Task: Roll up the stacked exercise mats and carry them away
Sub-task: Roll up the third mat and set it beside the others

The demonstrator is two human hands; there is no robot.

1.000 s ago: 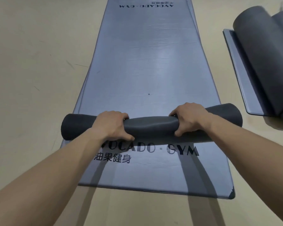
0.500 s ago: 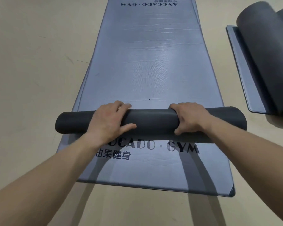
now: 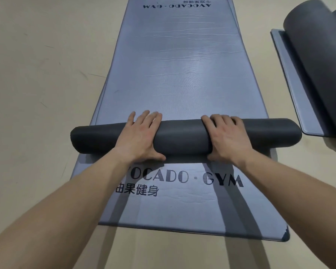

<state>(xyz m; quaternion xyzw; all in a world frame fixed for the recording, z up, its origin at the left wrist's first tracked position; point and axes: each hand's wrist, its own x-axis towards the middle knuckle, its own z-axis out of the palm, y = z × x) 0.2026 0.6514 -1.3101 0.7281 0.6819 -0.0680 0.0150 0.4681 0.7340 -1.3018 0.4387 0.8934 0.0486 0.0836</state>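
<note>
With my left hand (image 3: pixel 142 136) pressing flat-fingered and my right hand (image 3: pixel 228 139) curled around the thin dark grey foam roll (image 3: pixel 182 137), most of the long blue-grey mat (image 3: pixel 182 65) beyond them lies unrolled, nothing carried.

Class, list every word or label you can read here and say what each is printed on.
"VOCADO · GYM": near end of the lower mat; the left forearm hides its first letter.
"果健身": beneath it; the character before is half hidden.
"AVOCADO · GYM": upside down, far end of the top mat.
Small characters beyond it: too blurred to read.
Rolled mats at right: no text.
</note>
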